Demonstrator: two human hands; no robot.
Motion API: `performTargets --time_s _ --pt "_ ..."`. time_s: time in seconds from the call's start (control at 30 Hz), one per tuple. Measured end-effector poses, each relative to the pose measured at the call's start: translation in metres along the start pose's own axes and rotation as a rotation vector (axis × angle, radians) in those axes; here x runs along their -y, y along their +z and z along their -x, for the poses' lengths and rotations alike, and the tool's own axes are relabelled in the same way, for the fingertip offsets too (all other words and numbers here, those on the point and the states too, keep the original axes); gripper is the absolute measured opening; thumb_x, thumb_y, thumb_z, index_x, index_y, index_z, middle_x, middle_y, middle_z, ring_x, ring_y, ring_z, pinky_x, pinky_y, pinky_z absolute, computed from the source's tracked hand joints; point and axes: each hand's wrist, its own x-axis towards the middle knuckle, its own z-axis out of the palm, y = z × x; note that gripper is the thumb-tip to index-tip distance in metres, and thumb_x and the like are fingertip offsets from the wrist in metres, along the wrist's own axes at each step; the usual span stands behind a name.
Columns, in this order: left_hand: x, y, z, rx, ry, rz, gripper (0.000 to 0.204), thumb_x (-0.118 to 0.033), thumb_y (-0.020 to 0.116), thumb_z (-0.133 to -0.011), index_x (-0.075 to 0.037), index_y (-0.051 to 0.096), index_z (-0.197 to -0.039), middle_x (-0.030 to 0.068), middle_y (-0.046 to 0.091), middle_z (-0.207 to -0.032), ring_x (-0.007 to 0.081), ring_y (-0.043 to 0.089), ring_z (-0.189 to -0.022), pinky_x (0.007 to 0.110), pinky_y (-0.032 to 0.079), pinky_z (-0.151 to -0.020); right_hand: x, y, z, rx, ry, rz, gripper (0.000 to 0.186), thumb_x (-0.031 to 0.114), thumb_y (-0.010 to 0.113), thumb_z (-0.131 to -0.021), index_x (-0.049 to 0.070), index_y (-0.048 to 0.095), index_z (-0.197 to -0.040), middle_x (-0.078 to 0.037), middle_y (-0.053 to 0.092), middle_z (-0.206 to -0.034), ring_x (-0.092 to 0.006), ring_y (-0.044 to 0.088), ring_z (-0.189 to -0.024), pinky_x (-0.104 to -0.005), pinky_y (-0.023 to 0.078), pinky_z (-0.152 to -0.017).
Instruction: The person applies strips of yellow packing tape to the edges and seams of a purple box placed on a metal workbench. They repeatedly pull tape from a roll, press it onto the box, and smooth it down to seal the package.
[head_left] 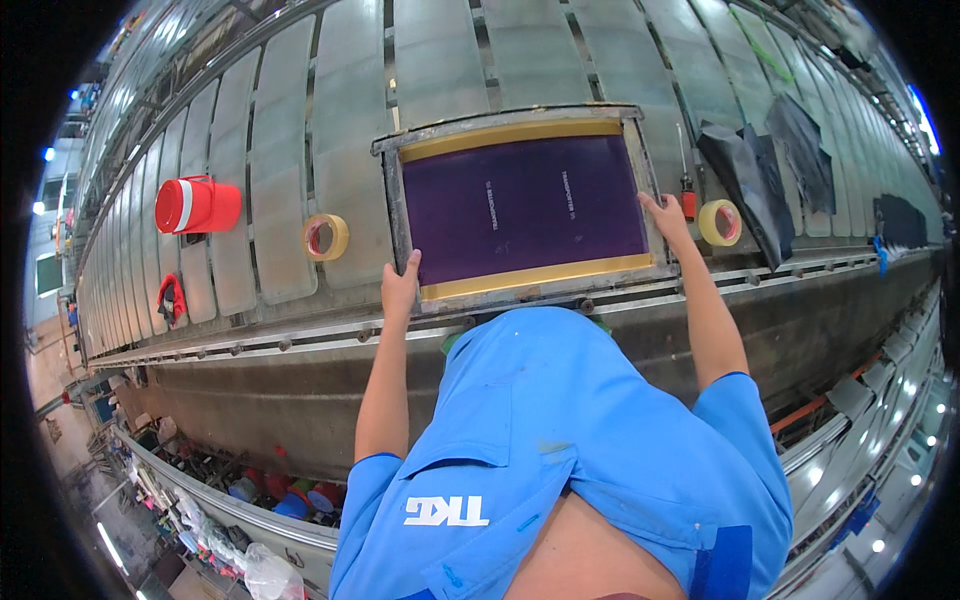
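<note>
A screen printing frame (520, 290) lies over the long printing table in front of me. Its dark purple mesh (525, 215) has small pale lettering and strips of yellow tape along the far and near edges. My left hand (400, 287) grips the frame's left side near the front corner, thumb on top. On the opposite side, my right hand (667, 220) holds the right edge, its fingers partly hidden by the frame. A roll of yellow tape (327, 238) sits left of the frame. To the right are a red-handled screwdriver (688, 203) and another tape roll (720, 222).
Pale panels (350, 85) run along the table, with a metal rail (330, 330) at its near edge. A red bucket (200, 205) and a red-and-black item (171, 299) stand at left. Dark cloth pieces (750, 180) lie at right. Coloured containers (290, 500) are below, at lower left.
</note>
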Motion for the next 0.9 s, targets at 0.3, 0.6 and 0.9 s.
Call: performTargets --time_s 0.3,0.6,0.9 --pt "-0.065 -0.044 0.003 -0.406 0.489 0.125 0.060 -0.058 0.067 -0.089 0.002 0.062 -0.091 0.0156 0.067 -0.079 0.0270 0.065 -0.075 0.038 0.048 -0.069 0.099 -0.060 0.046 0.040 -0.118 -0.556 0.047 0.033 0.082 -0.081 -0.001 0.068 -0.110 -0.005 0.070 -0.098 -0.0126 0.061 -0.088 -0.0304 0.048 -0.083" --pt "-0.262 -0.097 0.019 -0.937 0.931 0.598 0.052 -0.036 0.066 -0.096 -0.002 0.051 -0.133 0.0127 0.052 -0.129 0.0201 0.046 -0.122 0.036 0.038 -0.103 0.238 -0.116 0.109 -0.389 -0.356 -0.982 0.044 0.015 0.082 -0.079 -0.006 0.063 -0.113 -0.008 0.067 -0.103 -0.0178 0.060 -0.091 -0.0341 0.048 -0.085" --pt "-0.228 0.113 0.099 0.518 0.286 1.090 0.056 -0.047 0.067 -0.093 -0.003 0.053 -0.124 0.0070 0.059 -0.109 0.0167 0.057 -0.098 0.039 0.050 -0.080 0.277 -0.019 0.164 -0.322 -0.344 -1.391 0.054 0.011 0.080 -0.084 -0.003 0.050 -0.127 -0.010 0.060 -0.119 -0.0190 0.057 -0.110 -0.0365 0.046 -0.097"
